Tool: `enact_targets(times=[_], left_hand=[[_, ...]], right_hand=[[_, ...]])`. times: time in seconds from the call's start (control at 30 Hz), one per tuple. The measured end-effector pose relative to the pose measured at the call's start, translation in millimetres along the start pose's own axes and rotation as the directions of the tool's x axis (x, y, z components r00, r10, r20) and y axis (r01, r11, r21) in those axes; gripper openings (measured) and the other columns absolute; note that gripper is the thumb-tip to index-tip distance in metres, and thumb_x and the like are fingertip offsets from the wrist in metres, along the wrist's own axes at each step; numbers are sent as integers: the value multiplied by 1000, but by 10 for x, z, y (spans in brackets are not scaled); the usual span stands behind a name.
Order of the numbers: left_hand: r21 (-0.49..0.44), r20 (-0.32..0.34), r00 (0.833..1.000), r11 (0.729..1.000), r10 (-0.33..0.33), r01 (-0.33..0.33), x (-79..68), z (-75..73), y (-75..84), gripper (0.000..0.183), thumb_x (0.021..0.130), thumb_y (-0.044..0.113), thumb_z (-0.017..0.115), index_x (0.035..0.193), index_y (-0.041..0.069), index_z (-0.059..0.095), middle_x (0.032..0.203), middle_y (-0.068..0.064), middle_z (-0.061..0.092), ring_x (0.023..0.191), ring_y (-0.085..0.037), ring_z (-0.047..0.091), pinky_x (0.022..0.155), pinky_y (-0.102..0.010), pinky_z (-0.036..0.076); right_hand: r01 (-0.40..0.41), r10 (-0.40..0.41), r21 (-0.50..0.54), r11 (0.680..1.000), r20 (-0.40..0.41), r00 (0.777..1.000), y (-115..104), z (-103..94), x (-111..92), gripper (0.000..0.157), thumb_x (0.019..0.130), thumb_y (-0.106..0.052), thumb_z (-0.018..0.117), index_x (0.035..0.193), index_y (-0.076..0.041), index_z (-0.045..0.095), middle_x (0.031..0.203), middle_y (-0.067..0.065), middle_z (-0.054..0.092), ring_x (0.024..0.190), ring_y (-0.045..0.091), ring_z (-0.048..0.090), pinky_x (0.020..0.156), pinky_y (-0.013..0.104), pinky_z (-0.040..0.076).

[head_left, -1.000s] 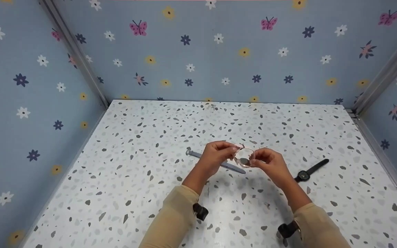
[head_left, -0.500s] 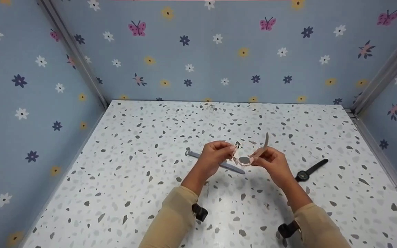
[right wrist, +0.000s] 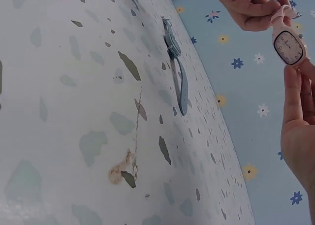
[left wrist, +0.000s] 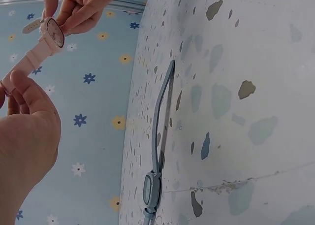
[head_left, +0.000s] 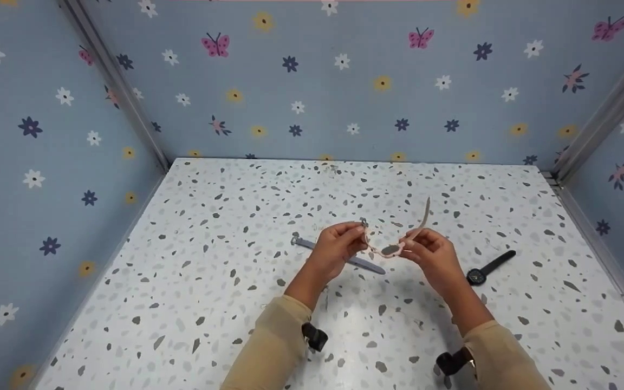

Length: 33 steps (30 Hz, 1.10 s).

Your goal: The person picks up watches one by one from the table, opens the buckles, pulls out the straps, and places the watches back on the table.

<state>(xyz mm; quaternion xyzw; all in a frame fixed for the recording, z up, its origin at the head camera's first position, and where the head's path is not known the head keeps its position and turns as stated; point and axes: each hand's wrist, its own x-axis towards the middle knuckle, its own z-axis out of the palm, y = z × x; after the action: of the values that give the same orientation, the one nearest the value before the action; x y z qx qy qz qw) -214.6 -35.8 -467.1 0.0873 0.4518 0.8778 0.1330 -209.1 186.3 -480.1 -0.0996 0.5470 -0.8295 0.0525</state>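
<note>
A pale pink wristwatch [head_left: 392, 250] is held in the air above the table, unfastened, between both hands. Its light dial and dark rim show in the right wrist view [right wrist: 289, 48]. My left hand [head_left: 335, 246] pinches the buckle-end strap between thumb and fingers. Close to the watch case, my right hand [head_left: 432, 257] pinches the other strap, whose free end sticks up beyond the fingers. Below and partly behind my left hand, a grey-blue wristwatch [head_left: 366, 264] lies stretched out on the table; in the left wrist view its case [left wrist: 152, 190] shows side-on.
On the speckled white table [head_left: 209, 303], a black wristwatch [head_left: 476, 277] lies to the right of my right hand, its strap angled toward the back right. Blue flower-patterned walls [head_left: 317, 81] stand at the back and both sides, with metal posts [head_left: 122, 86] in the corners.
The pink watch strap, first curved into a loop, is now spread apart, its free end up above my right hand. The case has tilted. Both other watches stay in place.
</note>
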Motion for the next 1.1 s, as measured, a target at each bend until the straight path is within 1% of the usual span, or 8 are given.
enact_targets(times=[0.17,0.27,0.4,0.53,0.67,0.77,0.97,1.1], left_hand=[[-25,-19,999,999,-28,28,-10,-31,-20,21,87,8,55,100,-9,53,82,-12,58,76,-20,60,75,-30,51],[-27,-33,999,999,-43,42,-17,-46,-35,22,88,8,53,106,-6,53,85,-13,57,80,-21,59,80,-35,49],[-39,-41,998,998,-56,55,-31,-73,-63,24,88,5,52,110,-4,53,88,-13,57,85,-22,59,85,-37,46],[-29,-51,996,997,-70,68,-45,-107,-97,20,86,2,54,104,-7,53,92,-16,59,88,-25,61,87,-38,45],[40,-80,995,997,-59,63,-56,-133,-120,16,82,3,60,96,-6,57,92,-17,61,86,-25,62,84,-37,47],[110,-100,994,992,-51,62,-62,-135,-127,18,79,5,64,93,-6,59,92,-18,62,82,-23,63,81,-36,48],[223,-144,986,967,-90,121,-56,-123,-131,20,78,7,67,91,-6,62,89,-18,63,79,-22,64,76,-34,50],[298,-146,983,943,-108,148,-59,-136,-145,19,79,8,66,92,-6,63,88,-17,64,85,-29,62,74,-34,51]], right_hand=[[14,-11,78,997,-49,999,-30,15,-6,11,83,1,58,93,4,54,89,14,58,84,25,59,80,44,48],[33,-23,104,994,-92,995,-48,32,-7,7,82,2,59,88,1,56,86,13,60,81,23,60,78,41,49],[71,-56,143,987,-110,992,-80,34,-15,5,83,5,56,87,1,58,84,13,61,79,23,61,78,39,49],[122,-89,189,974,-174,981,-110,35,-10,6,82,5,56,87,4,60,83,15,62,80,24,62,79,39,49],[177,-113,203,963,-291,950,-133,42,18,9,79,3,61,88,8,60,81,17,63,78,25,63,78,40,48],[188,-118,180,965,-343,932,-140,40,30,15,78,2,63,90,10,59,80,18,62,77,24,63,76,39,49],[181,-108,172,968,-365,925,-135,37,35,16,78,0,64,89,9,57,81,18,61,77,25,63,77,40,49],[168,-93,189,967,-351,932,-146,43,32,13,78,1,63,88,8,58,81,17,61,77,25,63,78,40,48]])
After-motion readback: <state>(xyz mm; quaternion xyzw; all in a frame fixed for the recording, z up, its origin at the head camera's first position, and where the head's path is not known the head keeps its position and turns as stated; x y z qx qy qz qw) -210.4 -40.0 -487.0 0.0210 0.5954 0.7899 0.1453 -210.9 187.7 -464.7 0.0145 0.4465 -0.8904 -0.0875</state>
